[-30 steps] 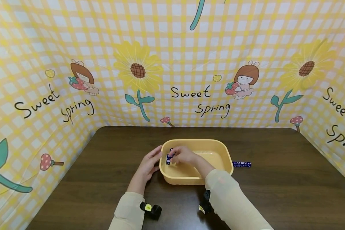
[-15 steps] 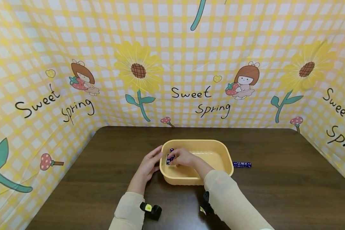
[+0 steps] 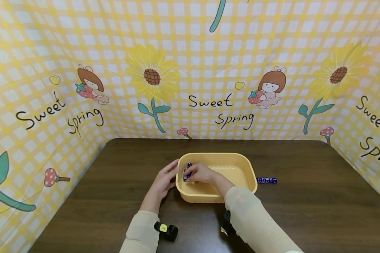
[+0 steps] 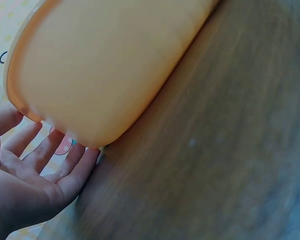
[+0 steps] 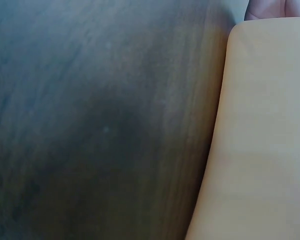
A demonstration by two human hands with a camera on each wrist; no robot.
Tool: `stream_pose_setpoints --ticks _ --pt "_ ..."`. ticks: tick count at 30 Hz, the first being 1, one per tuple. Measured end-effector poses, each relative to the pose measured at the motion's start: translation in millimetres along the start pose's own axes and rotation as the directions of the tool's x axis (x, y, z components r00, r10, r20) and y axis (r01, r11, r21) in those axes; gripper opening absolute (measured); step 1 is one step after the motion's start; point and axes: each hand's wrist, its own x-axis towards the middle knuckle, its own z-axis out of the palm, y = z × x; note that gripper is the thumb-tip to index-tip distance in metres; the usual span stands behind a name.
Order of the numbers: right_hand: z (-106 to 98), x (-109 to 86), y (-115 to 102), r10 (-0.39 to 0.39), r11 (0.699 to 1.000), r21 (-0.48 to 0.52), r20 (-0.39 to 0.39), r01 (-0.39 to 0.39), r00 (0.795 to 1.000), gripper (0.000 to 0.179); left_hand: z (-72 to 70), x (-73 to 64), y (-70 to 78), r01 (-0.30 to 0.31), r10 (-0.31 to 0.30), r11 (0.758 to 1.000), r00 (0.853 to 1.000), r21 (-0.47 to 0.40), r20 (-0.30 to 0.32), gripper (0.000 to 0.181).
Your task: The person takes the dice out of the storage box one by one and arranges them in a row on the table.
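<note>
Inside the left end of a yellow plastic basin (image 3: pixel 234 174) lie several blue dice (image 3: pixel 189 164) with white pips. My right hand (image 3: pixel 203 173) reaches over the near rim, its curled fingers pinching a blue die (image 3: pixel 185 178) there; the fingertips partly cover it and the dice around it. At the basin's left end, my left hand (image 3: pixel 162 181) rests its fingertips against the outer wall. In the left wrist view those left fingers (image 4: pixel 72 170) are spread and fairly straight along the wall. The right wrist view shows the basin's side (image 5: pixel 270 125) but not the right hand's fingers.
A row of blue dice (image 3: pixel 266 180) lies on the dark wooden table (image 3: pixel 304 211), just beyond the basin's right end. Behind and at both sides hangs a yellow checked cloth (image 3: pixel 206 70). Black cameras (image 3: pixel 168 232) are strapped to both wrists.
My right fingers have shifted slightly at the basin's left end, leaving more of the far dice showing. My left hand and the basin have stayed in place.
</note>
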Motion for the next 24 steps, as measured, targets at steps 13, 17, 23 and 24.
stream_pose_setpoints --ticks 13,17,23,24 --pt "2 -0.3 0 -0.055 0.994 -0.095 0.006 0.056 0.998 0.015 -1.6 1.1 0.8 -0.003 0.003 1.0 1.0 -0.011 0.011 0.044" --pt "1 2.2 4 -0.082 0.988 -0.13 0.018 0.083 0.997 0.013 -1.8 1.8 0.2 -0.004 0.004 1.0 1.0 -0.015 0.012 0.044" --pt "-1 4.9 10 -0.111 0.975 -0.186 0.052 0.118 0.992 0.009 -1.5 1.4 -1.4 0.001 -0.001 1.0 1.0 -0.014 0.016 0.045" --pt "-1 4.3 10 -0.11 0.975 -0.19 0.051 0.118 0.993 0.009 -1.6 1.4 -1.7 0.003 -0.003 1.0 1.0 -0.014 0.017 0.046"
